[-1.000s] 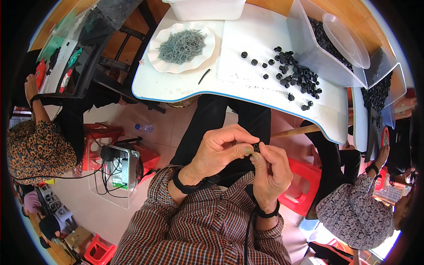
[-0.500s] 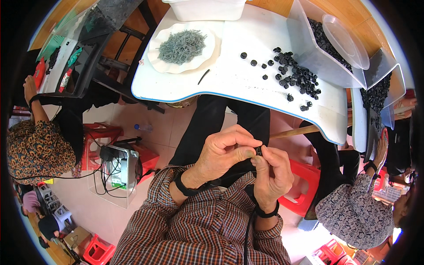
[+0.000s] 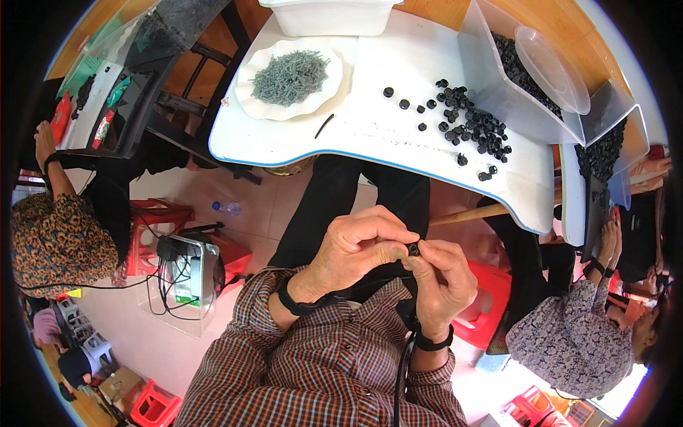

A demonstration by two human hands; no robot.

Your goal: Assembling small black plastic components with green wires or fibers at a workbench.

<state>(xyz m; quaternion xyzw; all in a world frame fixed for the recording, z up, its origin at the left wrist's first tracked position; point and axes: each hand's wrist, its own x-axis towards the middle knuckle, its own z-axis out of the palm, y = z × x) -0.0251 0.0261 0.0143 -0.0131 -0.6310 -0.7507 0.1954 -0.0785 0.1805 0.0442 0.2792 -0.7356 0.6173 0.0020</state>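
Between the fingertips of both hands, above my lap, is a small round black plastic part [image 3: 413,249]. My left hand [image 3: 359,245] pinches it from the left with thumb and forefinger. From the other side my right hand [image 3: 442,274] grips it, its fingers curled. The fingertips cover much of the part. On the white table beyond lies a loose pile of similar black parts [image 3: 475,122]. A wavy-rimmed white plate [image 3: 247,91] bears a heap of thin grey screw-like pieces [image 3: 290,76]. Beside the plate lies a short black strip [image 3: 324,127].
The blue-edged white table [image 3: 377,135] stands just past my knees. A clear bin [image 3: 491,85] of black parts and a white tub [image 3: 331,18] stand on it. Co-workers sit at left [image 3: 64,242] and right [image 3: 569,338]. A red stool [image 3: 487,302] is near my right arm.
The black part has turned slightly in my fingertips, so its patterned end shows more. Both hands stay nearly in place. The view has shifted slightly, and the right co-worker's hands have moved.
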